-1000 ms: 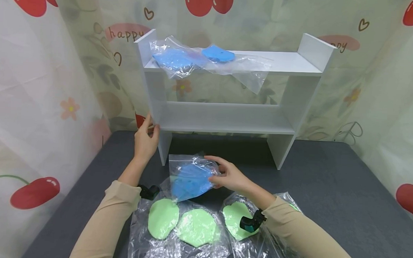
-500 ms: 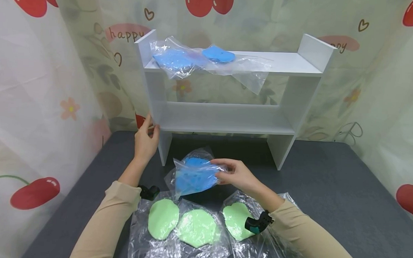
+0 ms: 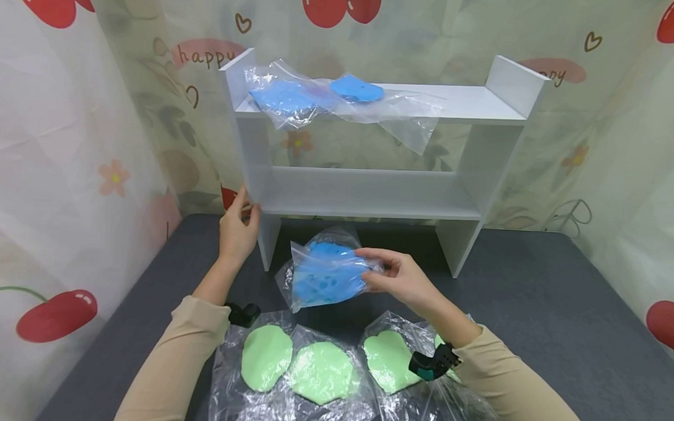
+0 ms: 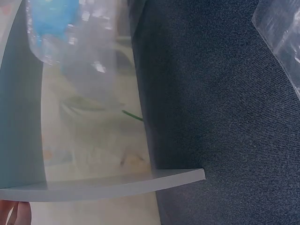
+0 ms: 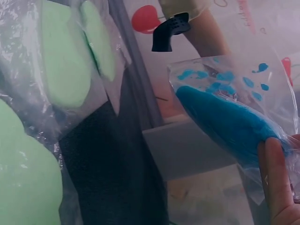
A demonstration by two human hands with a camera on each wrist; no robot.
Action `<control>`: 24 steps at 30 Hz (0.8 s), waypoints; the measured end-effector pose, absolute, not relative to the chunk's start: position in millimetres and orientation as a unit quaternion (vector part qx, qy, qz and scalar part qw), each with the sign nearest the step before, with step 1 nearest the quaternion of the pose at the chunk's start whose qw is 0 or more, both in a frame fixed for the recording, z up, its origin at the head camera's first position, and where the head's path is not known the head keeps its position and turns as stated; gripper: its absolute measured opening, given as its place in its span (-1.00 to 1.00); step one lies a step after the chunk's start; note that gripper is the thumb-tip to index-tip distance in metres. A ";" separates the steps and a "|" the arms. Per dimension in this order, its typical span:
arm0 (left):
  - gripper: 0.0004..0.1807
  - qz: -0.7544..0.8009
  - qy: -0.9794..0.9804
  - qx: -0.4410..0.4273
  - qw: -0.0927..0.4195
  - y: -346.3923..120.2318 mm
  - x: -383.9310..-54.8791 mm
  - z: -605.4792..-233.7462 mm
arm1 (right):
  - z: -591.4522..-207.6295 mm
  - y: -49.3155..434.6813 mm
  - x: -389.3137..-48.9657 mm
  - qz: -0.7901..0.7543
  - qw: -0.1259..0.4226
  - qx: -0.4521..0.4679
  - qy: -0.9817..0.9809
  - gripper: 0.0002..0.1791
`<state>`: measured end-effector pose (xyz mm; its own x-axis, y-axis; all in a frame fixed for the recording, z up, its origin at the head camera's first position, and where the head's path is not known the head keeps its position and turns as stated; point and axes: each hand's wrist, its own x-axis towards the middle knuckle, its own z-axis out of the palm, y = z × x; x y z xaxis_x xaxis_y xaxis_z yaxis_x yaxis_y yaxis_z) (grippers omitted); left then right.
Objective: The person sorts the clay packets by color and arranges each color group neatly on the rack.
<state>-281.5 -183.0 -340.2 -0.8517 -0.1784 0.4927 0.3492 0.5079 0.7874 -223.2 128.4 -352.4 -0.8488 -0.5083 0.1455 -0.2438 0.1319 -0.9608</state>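
Note:
My right hand (image 3: 403,280) pinches the right edge of a clear plastic bag (image 3: 298,277) with blue clay-like material (image 3: 328,277) in it. The bag hangs in front of the shelf's bottom gap, above the dark table. In the right wrist view the blue mass (image 5: 229,122) lies along the bag, with small smears on the plastic. My left hand (image 3: 238,232) rests against the outer side of the white shelf's left panel (image 3: 252,152). At the lower left of the left wrist view, only some fingertips (image 4: 22,214) show beside that panel.
The top board holds two clear bags with blue pieces (image 3: 287,97), one overhanging the front. A white middle board (image 3: 365,202) spans below. Flat green pieces (image 3: 323,371) in clear plastic cover the table's front. Printed curtains (image 3: 122,135) surround the dark table (image 3: 535,292).
My right hand has carried the bag of blue material slightly right and up, toward the shelf, and the bag has turned a little. My left hand stays against the side panel.

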 end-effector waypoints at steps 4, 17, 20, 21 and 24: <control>-0.39 -0.490 -0.828 -0.050 0.267 -183.0 -281.8 -340.6 | -346.7 130.8 -220.5 -0.612 0.101 -0.256 0.741 -0.47; -0.40 -0.493 -0.822 -0.057 0.278 -182.3 -282.0 -340.6 | -327.1 139.7 -210.9 -0.611 0.070 -0.270 0.741 -0.46; -0.40 -0.491 -0.823 -0.056 0.280 -182.4 -282.3 -340.9 | -322.4 141.8 -209.1 -0.614 0.065 -0.275 0.737 -0.45; -0.40 -0.489 -0.823 -0.057 0.282 -182.3 -282.2 -341.1 | -321.1 142.7 -208.6 -0.614 0.063 -0.278 0.736 -0.44; -0.40 -0.487 -0.823 -0.059 0.285 -182.2 -282.4 -341.1 | -317.7 144.7 -207.0 -0.618 0.058 -0.287 0.730 -0.45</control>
<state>-282.4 -182.2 -341.1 -0.8304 -0.1808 0.5270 0.3752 0.5180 0.7688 -207.0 144.7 -317.7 -0.8291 -0.4896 0.2699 -0.3468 0.0717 -0.9352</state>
